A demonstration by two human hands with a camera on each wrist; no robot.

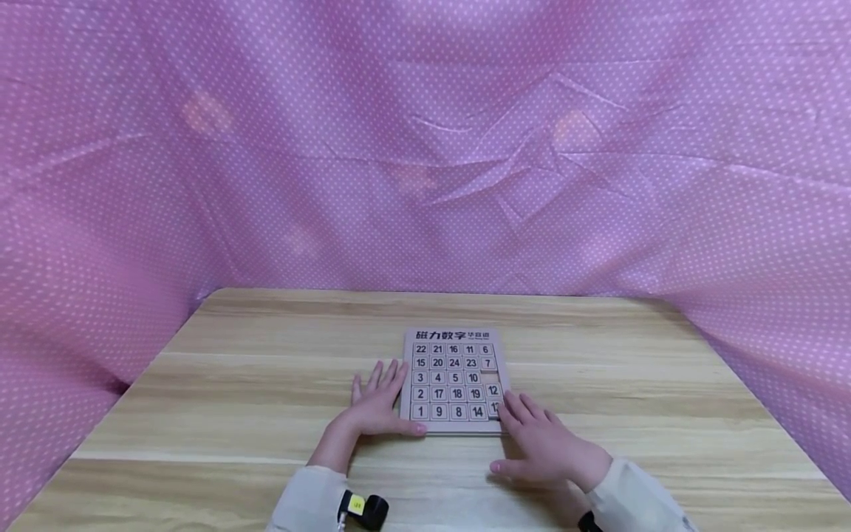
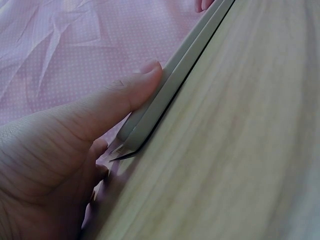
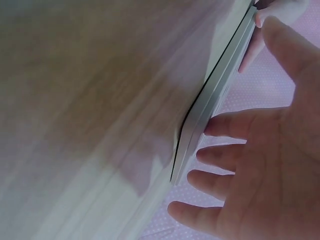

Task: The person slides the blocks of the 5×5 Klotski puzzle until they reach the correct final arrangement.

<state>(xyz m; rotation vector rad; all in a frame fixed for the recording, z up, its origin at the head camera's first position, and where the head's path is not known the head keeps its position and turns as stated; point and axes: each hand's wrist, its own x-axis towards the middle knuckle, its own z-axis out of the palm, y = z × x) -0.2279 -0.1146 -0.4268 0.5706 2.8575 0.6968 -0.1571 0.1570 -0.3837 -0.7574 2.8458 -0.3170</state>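
If the spread right hand point(image 1: 545, 443) pushes the tile point(image 1: 493, 408) askew, it could jam; the left hand point(image 1: 374, 410), also spread, may brace the board point(image 1: 465, 428) too lightly, letting it slide.

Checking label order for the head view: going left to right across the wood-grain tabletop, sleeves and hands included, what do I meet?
Off-white fabric left sleeve → bare left hand → light-grey rectangular number-tile puzzle board → bare right hand → off-white fabric right sleeve.
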